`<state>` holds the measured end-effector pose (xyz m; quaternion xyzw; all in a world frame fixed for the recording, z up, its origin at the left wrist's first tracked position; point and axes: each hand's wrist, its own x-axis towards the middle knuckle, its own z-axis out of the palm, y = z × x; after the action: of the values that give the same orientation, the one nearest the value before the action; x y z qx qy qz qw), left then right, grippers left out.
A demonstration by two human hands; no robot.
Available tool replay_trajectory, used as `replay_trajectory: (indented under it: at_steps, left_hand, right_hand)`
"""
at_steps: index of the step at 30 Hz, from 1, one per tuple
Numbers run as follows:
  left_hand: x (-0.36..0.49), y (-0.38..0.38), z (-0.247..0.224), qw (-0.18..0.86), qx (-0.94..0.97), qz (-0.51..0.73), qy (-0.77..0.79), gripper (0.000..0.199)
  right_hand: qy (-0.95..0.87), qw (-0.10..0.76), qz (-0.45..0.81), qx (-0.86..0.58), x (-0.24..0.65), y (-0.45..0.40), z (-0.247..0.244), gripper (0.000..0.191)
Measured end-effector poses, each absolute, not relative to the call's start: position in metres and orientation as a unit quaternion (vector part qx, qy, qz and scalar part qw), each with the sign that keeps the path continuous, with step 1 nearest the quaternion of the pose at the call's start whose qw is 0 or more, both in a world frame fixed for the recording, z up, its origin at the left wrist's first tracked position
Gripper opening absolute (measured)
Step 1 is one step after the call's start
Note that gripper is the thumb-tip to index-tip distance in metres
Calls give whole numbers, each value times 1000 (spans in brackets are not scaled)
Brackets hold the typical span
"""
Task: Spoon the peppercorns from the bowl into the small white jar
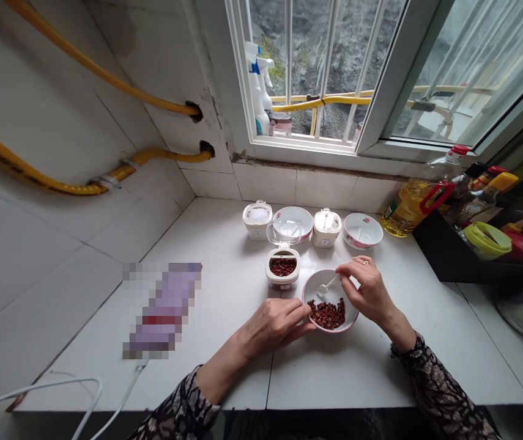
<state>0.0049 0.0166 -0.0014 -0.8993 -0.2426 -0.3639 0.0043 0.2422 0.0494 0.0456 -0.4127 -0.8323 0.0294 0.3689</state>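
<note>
A white bowl with a pink rim (307, 282) stands on the white tiled counter, with dark red peppercorn-like pieces (328, 314) in its lower part. My left hand (276, 324) grips the bowl's left edge, thumb and fingers closed on it. Over the bowl's upper right edge, my right hand (366, 286) pinches the handle of a small white spoon (328, 286), whose head is inside the bowl above the pieces. Just behind and left of the bowl, an open jar (283, 267) holds similar red pieces, its clear lid raised.
Two white lidded jars (257, 220) (326, 228) and two flowered bowls (300, 214) (363, 231) line the back. An oil bottle (403, 205) and a black condiment holder (435, 247) stand right. A blurred purple object (164, 308) with a white cable (126, 391) lies left.
</note>
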Motion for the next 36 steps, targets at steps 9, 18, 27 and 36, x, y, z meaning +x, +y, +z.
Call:
replay_trajectory:
  at_steps: [9, 18, 27, 36]
  left_hand:
    - [2, 18, 1, -18, -897, -371, -238, 20]
    - [1, 18, 2, -22, -900, -365, -237, 17]
    - [1, 17, 3, -23, -899, -365, -241, 14]
    - [2, 17, 5, -35, -900, -362, -242, 17]
  right_hand:
    - [-800, 388, 144, -435, 227, 41, 31, 17]
    - [-753, 435, 140, -473, 239, 42, 31, 16]
    - [-756, 439, 116, -471, 238, 40, 29, 17]
    - [-730, 450, 154, -492, 238, 41, 25, 17]
